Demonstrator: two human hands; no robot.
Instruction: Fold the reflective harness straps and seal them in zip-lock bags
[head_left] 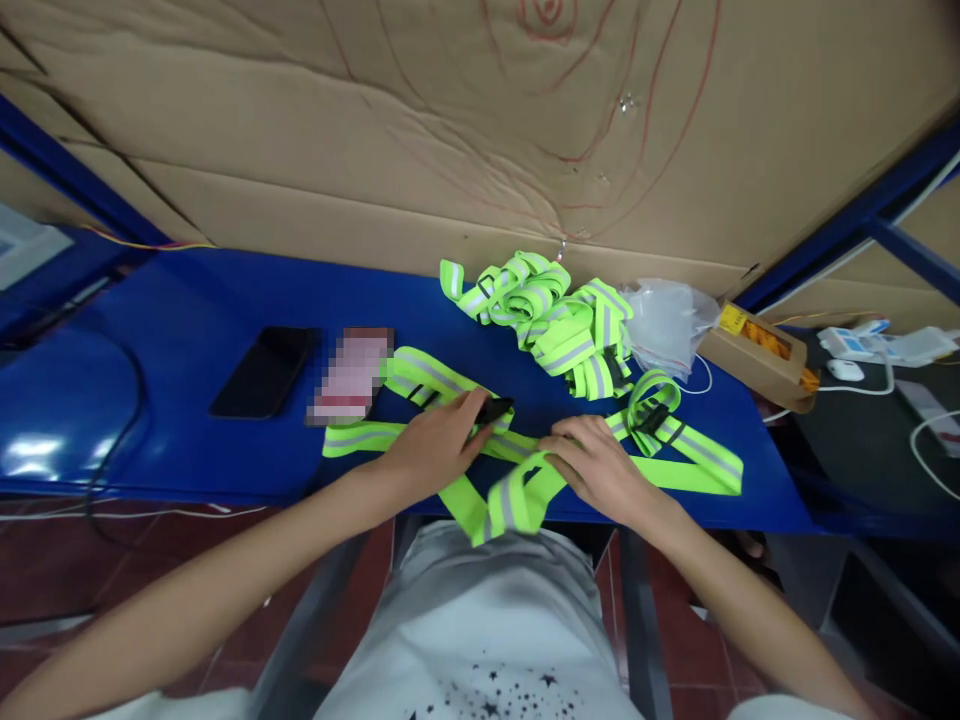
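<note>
A neon-green reflective strap (517,500) with a silver stripe lies across the table's front and droops over the edge in a loop. My left hand (442,440) is closed around part of it, with a black buckle (493,409) showing between thumb and fingers. To the right, my right hand (592,460) has its fingers bent onto the same strap, pinching it near the loop. Black buckles and sliders (654,420) sit on the coiled strap end beyond my right hand. What lies under my right fingers is hidden.
Behind my hands lies a pile of similar green straps (555,315), with a clear plastic bag (667,320) and a cardboard box (761,350) of orange things at its right. A black phone (262,372) and a blurred pink item (352,375) lie left. A cardboard wall (337,130) stands behind.
</note>
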